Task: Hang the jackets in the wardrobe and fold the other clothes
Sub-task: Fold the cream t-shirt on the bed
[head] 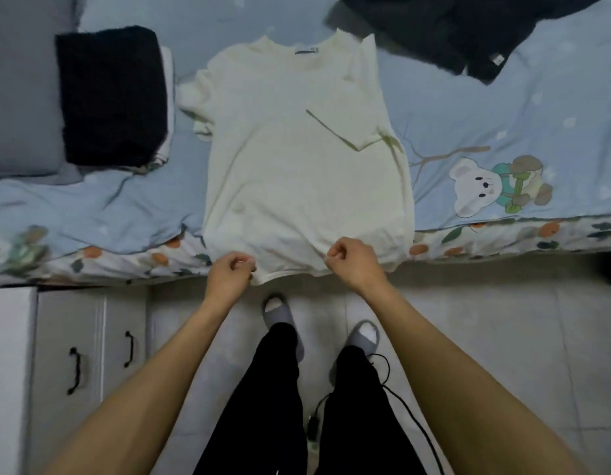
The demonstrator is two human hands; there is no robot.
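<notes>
A cream T-shirt (297, 173) lies flat on the bed, collar away from me, its right sleeve folded in over the chest. The hem hangs over the bed's front edge. My left hand (230, 272) pinches the hem at its left corner. My right hand (353, 260) pinches the hem toward its right side. Both hands have curled fingers. A folded black garment (112, 94) sits on the bed at the left, on top of a folded white one. A dark heap of clothes (468, 32) lies unfolded at the far right of the bed.
The bed has a light blue cover (502, 108) with a bear print and an orange-patterned edge. A grey pillow (19, 97) lies at the far left. A white cabinet (74, 354) with black handles stands by my left leg. A black cable (406, 406) trails on the tiled floor.
</notes>
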